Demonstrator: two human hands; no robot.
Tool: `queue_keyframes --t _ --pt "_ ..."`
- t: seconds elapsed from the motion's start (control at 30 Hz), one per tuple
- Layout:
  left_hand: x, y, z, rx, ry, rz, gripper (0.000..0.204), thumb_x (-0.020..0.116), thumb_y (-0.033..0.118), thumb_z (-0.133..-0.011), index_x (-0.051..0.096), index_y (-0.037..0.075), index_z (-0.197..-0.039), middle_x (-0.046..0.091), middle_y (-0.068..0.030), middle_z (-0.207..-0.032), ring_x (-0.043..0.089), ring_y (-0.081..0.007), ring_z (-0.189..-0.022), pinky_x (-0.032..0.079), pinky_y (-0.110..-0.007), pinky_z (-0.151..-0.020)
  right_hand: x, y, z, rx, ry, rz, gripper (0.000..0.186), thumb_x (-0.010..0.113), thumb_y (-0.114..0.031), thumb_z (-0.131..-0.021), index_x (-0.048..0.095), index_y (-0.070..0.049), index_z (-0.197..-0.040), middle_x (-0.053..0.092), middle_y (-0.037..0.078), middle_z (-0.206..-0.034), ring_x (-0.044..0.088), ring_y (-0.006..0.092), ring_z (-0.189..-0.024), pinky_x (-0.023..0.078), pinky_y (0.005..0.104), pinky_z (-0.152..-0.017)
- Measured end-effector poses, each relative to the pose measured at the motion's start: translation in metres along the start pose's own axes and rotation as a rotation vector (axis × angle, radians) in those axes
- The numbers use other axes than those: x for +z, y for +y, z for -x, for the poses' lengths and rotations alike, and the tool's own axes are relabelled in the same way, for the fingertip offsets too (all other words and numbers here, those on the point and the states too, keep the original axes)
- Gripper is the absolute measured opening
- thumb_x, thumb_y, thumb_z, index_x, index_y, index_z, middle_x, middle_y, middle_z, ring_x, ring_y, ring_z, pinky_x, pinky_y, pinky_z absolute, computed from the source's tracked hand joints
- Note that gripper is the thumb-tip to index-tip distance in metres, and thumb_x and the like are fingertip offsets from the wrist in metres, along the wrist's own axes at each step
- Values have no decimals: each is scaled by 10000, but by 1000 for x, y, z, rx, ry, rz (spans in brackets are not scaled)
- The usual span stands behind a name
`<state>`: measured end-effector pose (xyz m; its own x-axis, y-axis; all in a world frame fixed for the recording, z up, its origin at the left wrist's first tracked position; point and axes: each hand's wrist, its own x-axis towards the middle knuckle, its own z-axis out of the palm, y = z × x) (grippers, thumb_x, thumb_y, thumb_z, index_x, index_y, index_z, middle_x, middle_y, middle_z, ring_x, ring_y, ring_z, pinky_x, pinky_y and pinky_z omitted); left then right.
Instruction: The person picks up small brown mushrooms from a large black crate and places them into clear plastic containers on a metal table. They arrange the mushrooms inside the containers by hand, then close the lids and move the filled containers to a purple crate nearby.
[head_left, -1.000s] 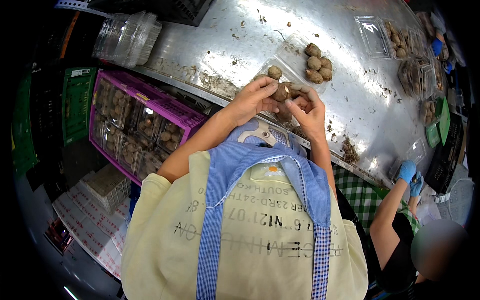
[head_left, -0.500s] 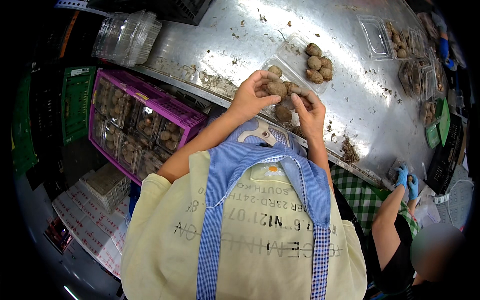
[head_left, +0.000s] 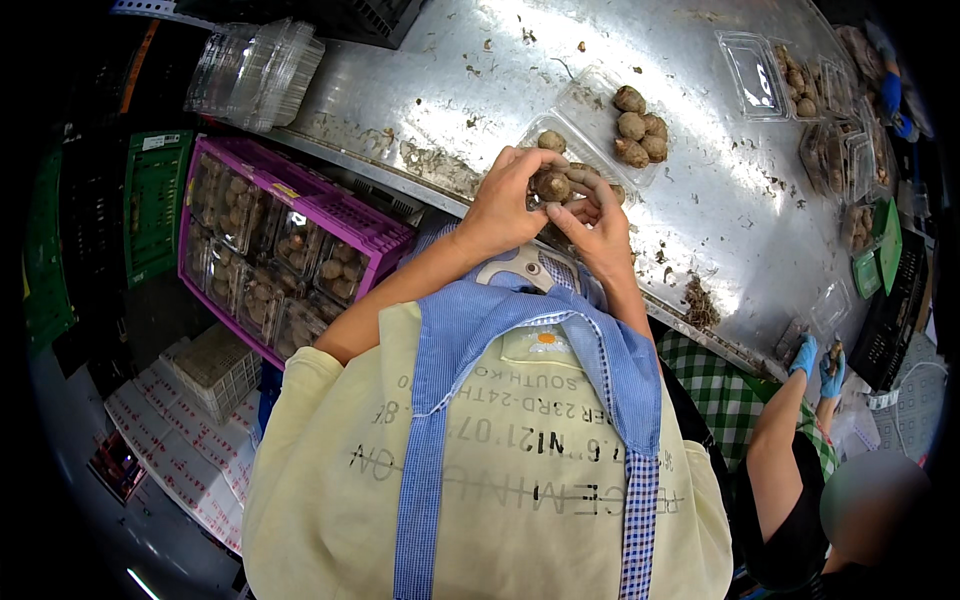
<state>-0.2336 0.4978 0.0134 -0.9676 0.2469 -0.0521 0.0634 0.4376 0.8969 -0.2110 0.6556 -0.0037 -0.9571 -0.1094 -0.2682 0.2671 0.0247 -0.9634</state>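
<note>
A round brown taro (head_left: 552, 187) is between my two hands over the table's near edge. My left hand (head_left: 508, 197) curls its thumb and fingers round one side of it. From the other side my right hand (head_left: 596, 222) closes in with bent fingers and thumb, touching it. Behind them lies an open clear plastic clamshell box (head_left: 597, 150). A single taro (head_left: 551, 141) sits at its left, and several taros (head_left: 640, 128) are clustered in its far half. What lies under my hands is mostly hidden.
A purple crate (head_left: 300, 190) of filled clear boxes stands to the left. Stacked empty clamshells (head_left: 255, 75) are at the table's far left. Dirt and root scraps litter the metal table (head_left: 450, 90). At the right, a co-worker's blue-gloved hands (head_left: 830, 370) work near more boxes (head_left: 850, 155).
My right hand has moved left and closed in on the taro beside my left hand. The taro has shifted slightly down. The co-worker's gloved hands have moved apart.
</note>
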Motion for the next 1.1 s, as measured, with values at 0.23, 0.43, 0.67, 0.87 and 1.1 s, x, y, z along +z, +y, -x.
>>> queue_keyframes --t 0.23,0.43,0.67,0.87,1.1 --pt "2 -8 -1 208 20 -161 469 671 66 -642 548 78 -1094 581 -99 -951 493 -288 -945 436 -361 -802 1 6 -1 -9 19 66 454 714 -195 -794 529 48 -1130 632 72 -788 554 69 -659 446 212 -573" --pt "3 -5 -2 183 42 -92 416 687 100 -672 563 73 -1068 597 -108 -973 545 -295 -943 452 -357 -807 -5 3 -1 91 -33 -66 321 581 -233 -901 580 31 -1082 636 62 -783 559 81 -682 432 211 -597" --pt "6 -12 -2 2 -29 157 428 737 147 -681 573 65 -1068 625 -138 -988 614 -304 -910 482 -358 -782 -13 10 -1 130 -7 18 287 514 -229 -940 594 7 -1081 617 35 -734 529 67 -631 415 195 -566" --pt "7 -15 -3 -64 -34 214 427 740 128 -683 571 60 -1069 626 -149 -971 621 -290 -893 489 -346 -756 -8 14 -4 16 172 -92 255 489 -223 -949 593 7 -982 593 37 -720 524 77 -619 414 210 -558" --pt "8 -26 -5 18 67 185 437 736 109 -672 566 65 -1072 565 -117 -985 583 -286 -908 470 -342 -780 -22 20 -8 64 127 -74 238 484 -251 -943 528 -21 -901 558 46 -764 545 110 -662 428 232 -576"
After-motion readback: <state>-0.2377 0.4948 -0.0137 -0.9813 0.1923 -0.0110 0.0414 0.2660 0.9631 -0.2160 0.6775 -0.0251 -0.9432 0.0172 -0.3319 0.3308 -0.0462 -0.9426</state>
